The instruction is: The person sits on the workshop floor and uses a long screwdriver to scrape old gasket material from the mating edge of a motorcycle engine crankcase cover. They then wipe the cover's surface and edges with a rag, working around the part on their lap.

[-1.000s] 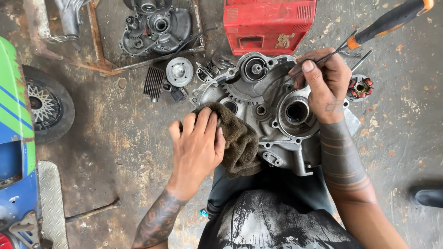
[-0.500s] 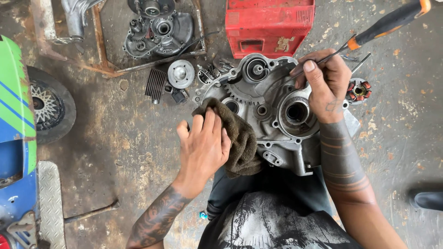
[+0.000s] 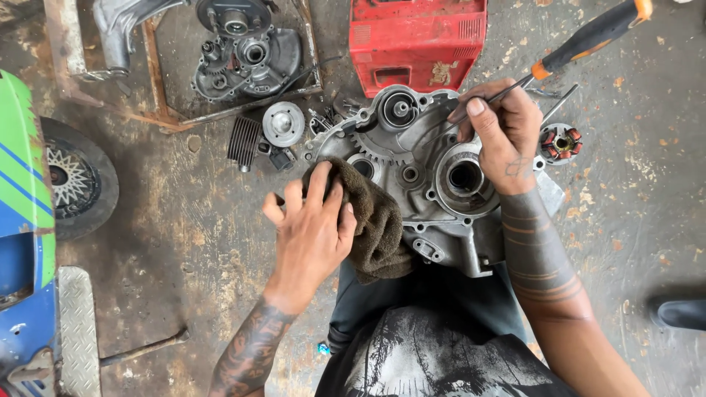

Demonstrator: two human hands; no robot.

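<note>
Two hands work over one engine case [image 3: 426,184], which lies flat on the concrete floor [image 3: 184,235] just far of the person's knees, open face up so its bores and gears can be reached from above.

Left hand [image 3: 312,235]: fingers spread and curved, pressing one brown rag [image 3: 379,228] onto the case's near-left edge. The rag sits bunched under the palm and drapes toward the knees, apparently so it can wipe the rim while the palm steadies the casting.

Right hand [image 3: 504,132]: closed round the shaft of one screwdriver [image 3: 581,44], thumb and fingers pinching the metal low down, close to the tip. The black and orange handle juts out far-right, unsupported. Gripping near the tip likely gives fine control; the tip rests at the case's far rim beside the large round bore [image 3: 465,176].

Surrounding items, counted:
- one red housing [image 3: 418,40], far of the case and touching or nearly touching it;
- one second case half [image 3: 246,48], far-left, lying inside a rusty frame;
- one finned cylinder [image 3: 244,141] and one round head [image 3: 283,123], left of the case;
- one stator [image 3: 560,143] with copper windings, just right of the right hand;
- one wheel [image 3: 70,180], far left, beside green and blue bodywork [image 3: 22,184].
</note>
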